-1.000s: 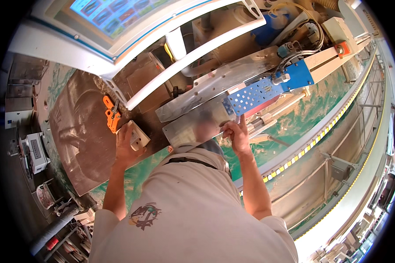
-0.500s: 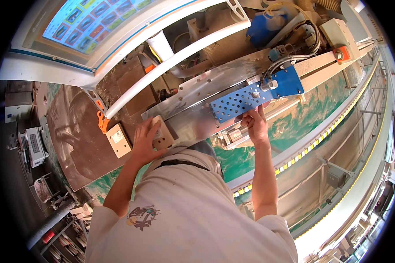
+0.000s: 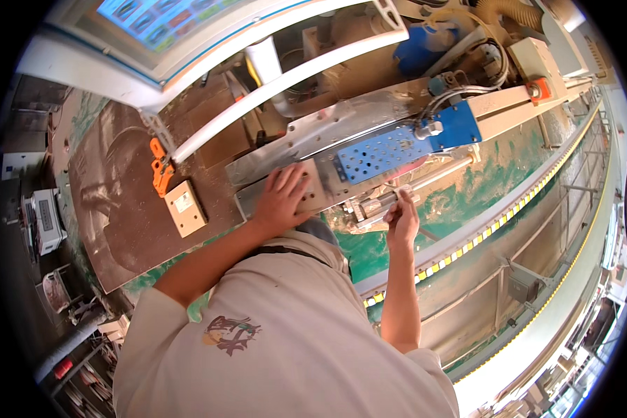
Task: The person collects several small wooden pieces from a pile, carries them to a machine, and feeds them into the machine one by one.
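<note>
Nearest to me: my right hand (image 3: 401, 221) has moved off the underside of the blue perforated plate (image 3: 390, 148), where it sat half a sec ago, and now sits lower, fingers curled round the end of the steel rod assembly (image 3: 390, 198) that runs below the plate. Grip looks closed on the rod; fingertips hidden, so exact pinch can't be confirmed.

Left hand (image 3: 282, 198) has shifted too: earlier it was by the beige switch box (image 3: 184, 207), now it lies flat, fingers spread, pressed on the near end of the grey metal panel (image 3: 313, 188). Reading: panel being steadied w/ left while right works the rod, so work has gone from the plate to the rod.

Condition of rod: bright metal, cylindrical, lying parallel to the panel's near edge, above the green-stained machine bed (image 3: 467, 188). Panel dull grey, dusty, w/ small holes.

Farther out: orange clip (image 3: 161, 167) just beyond the switch box on the brown worktop (image 3: 118, 209). White frame bar (image 3: 279, 83) crosses behind. Control screen (image 3: 160, 21) at far left corner.
</note>
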The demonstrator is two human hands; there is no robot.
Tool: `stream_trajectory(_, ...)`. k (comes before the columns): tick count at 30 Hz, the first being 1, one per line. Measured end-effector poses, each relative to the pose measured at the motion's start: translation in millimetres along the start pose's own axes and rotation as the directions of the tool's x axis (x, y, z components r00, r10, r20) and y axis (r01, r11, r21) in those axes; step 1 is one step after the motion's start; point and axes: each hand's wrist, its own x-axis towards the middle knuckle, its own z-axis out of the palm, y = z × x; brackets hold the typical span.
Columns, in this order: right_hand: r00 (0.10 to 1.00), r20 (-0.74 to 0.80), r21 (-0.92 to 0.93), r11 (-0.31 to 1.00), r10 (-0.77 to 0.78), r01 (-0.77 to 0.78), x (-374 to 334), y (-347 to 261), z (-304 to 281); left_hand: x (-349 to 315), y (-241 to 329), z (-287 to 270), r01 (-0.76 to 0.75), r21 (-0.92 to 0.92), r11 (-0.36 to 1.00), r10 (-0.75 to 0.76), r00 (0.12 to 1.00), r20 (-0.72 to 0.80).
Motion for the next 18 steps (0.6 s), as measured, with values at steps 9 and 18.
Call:
stream_trajectory(9,0.942,0.283,-0.286,0.953,0.183,-0.099,-95,99,59,16,2,14,0.079,-0.104,0.991,-0.093,0.986,-0.14)
stream_trajectory(18,0.971,0.238,-0.228,0.973,0.02,0.036,-127,123,103,-132,-97,-73,0.324,-0.217,0.921,-0.376,0.884,-0.277)
